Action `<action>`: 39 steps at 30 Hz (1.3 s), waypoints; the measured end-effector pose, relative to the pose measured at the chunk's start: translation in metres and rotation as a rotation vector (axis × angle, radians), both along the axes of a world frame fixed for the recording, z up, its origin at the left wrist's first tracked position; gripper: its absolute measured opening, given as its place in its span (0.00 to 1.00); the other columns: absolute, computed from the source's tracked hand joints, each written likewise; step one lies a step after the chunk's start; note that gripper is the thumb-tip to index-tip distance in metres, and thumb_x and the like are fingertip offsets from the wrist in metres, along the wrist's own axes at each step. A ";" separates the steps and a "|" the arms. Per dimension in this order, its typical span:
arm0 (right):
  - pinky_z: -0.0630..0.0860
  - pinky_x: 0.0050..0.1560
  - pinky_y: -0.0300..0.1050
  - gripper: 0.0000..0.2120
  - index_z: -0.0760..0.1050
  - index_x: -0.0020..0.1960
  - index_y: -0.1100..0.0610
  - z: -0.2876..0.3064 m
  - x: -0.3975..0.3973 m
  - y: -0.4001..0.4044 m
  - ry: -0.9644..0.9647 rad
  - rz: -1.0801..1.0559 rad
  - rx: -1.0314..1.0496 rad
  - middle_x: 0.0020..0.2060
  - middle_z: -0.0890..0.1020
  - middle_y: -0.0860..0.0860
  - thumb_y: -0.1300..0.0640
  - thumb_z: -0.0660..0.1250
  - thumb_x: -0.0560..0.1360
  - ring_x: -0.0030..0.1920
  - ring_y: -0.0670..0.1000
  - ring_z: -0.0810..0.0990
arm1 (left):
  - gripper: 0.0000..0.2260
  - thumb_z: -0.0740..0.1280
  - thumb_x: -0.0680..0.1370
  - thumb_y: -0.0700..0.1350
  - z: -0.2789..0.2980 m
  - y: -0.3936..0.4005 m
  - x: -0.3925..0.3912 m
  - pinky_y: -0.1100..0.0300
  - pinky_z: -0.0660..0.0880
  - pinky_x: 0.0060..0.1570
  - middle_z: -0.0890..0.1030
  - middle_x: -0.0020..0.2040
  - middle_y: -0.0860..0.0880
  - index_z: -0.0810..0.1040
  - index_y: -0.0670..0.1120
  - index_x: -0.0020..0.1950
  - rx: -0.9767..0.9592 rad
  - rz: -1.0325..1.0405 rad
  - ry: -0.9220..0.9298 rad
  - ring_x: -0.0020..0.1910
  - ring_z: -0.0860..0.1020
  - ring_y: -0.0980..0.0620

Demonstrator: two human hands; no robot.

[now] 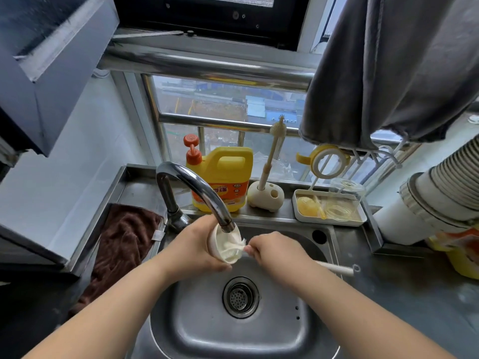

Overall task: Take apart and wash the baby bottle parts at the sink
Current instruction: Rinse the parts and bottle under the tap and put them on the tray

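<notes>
Over a stainless steel sink (280, 340), under the curved chrome tap (197, 187), the left hand (197, 248) grips a cream plastic bottle cap (225, 245) while the right hand (276, 251) clasps a white long-handled bottle brush (334, 266), its bristles inside the cap. The scrubbing step appears under way; next would likely come rinsing and setting the part on the white drying tray (334, 221) on the surface behind. Whether water runs cannot be made out, and the tap's spout hides part of the cap.

Home kitchen: steel sink (305, 332), faucet (197, 187), dish-soap jug (228, 177).
</notes>
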State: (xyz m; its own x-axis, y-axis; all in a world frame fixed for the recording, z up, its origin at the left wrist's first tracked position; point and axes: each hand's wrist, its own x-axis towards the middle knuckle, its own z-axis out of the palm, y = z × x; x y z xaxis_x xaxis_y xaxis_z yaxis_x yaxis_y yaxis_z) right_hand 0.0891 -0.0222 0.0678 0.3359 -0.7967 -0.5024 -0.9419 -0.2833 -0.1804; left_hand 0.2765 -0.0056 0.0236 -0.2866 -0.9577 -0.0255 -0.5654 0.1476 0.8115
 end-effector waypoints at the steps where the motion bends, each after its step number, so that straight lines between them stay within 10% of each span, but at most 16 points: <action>1: 0.67 0.45 0.44 0.16 0.75 0.58 0.53 -0.001 0.000 0.002 -0.008 0.022 0.027 0.55 0.79 0.55 0.47 0.53 0.82 0.55 0.58 0.77 | 0.34 0.81 0.57 0.48 -0.001 0.001 0.000 0.67 0.70 0.59 0.76 0.57 0.57 0.72 0.56 0.61 -0.001 -0.015 -0.013 0.57 0.74 0.62; 6: 0.64 0.42 0.44 0.11 0.75 0.55 0.51 0.003 -0.005 -0.001 0.053 0.083 -0.240 0.52 0.78 0.53 0.50 0.56 0.81 0.55 0.58 0.77 | 0.34 0.80 0.58 0.47 -0.005 0.001 0.001 0.70 0.69 0.58 0.76 0.57 0.57 0.69 0.63 0.59 -0.007 -0.014 0.014 0.58 0.73 0.62; 12: 0.68 0.34 0.40 0.15 0.78 0.47 0.52 -0.005 -0.005 0.009 -0.331 -0.174 0.272 0.34 0.76 0.48 0.48 0.55 0.82 0.34 0.48 0.74 | 0.32 0.78 0.61 0.51 -0.010 0.008 -0.004 0.62 0.73 0.54 0.74 0.55 0.57 0.69 0.58 0.61 -0.148 0.003 -0.001 0.56 0.74 0.59; 17: 0.57 0.24 0.36 0.19 0.76 0.41 0.53 -0.006 -0.001 0.016 -0.736 -0.511 0.575 0.26 0.67 0.46 0.49 0.52 0.83 0.24 0.44 0.61 | 0.30 0.69 0.66 0.61 -0.007 0.011 -0.012 0.80 0.58 0.57 0.62 0.61 0.59 0.56 0.68 0.61 -0.135 0.031 -0.011 0.62 0.62 0.72; 24: 0.63 0.24 0.34 0.17 0.78 0.43 0.51 -0.006 -0.009 0.016 -0.565 -0.318 0.434 0.27 0.70 0.46 0.47 0.55 0.82 0.23 0.42 0.66 | 0.32 0.74 0.64 0.57 -0.005 0.004 0.003 0.66 0.66 0.63 0.70 0.61 0.54 0.66 0.55 0.65 -0.027 -0.077 -0.035 0.63 0.68 0.62; 32: 0.67 0.45 0.45 0.16 0.76 0.58 0.53 0.001 -0.003 0.004 -0.047 -0.011 -0.088 0.54 0.80 0.55 0.45 0.54 0.82 0.55 0.58 0.77 | 0.31 0.77 0.58 0.51 0.001 0.005 -0.008 0.59 0.75 0.58 0.79 0.54 0.57 0.71 0.61 0.58 0.107 0.019 0.092 0.55 0.77 0.60; 39: 0.67 0.45 0.46 0.16 0.76 0.58 0.53 -0.001 -0.008 0.004 0.008 0.018 -0.043 0.55 0.79 0.56 0.46 0.55 0.81 0.56 0.59 0.77 | 0.33 0.77 0.55 0.53 -0.004 0.010 -0.015 0.74 0.69 0.54 0.76 0.57 0.59 0.69 0.64 0.57 0.114 0.010 0.096 0.56 0.73 0.67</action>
State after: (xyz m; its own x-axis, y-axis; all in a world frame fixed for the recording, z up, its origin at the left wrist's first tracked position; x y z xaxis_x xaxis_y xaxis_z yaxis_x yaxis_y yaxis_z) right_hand 0.0806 -0.0181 0.0670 0.3466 -0.8115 -0.4705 -0.9379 -0.3079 -0.1598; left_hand 0.2619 0.0046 0.0196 -0.2830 -0.9531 -0.1076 -0.4854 0.0456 0.8731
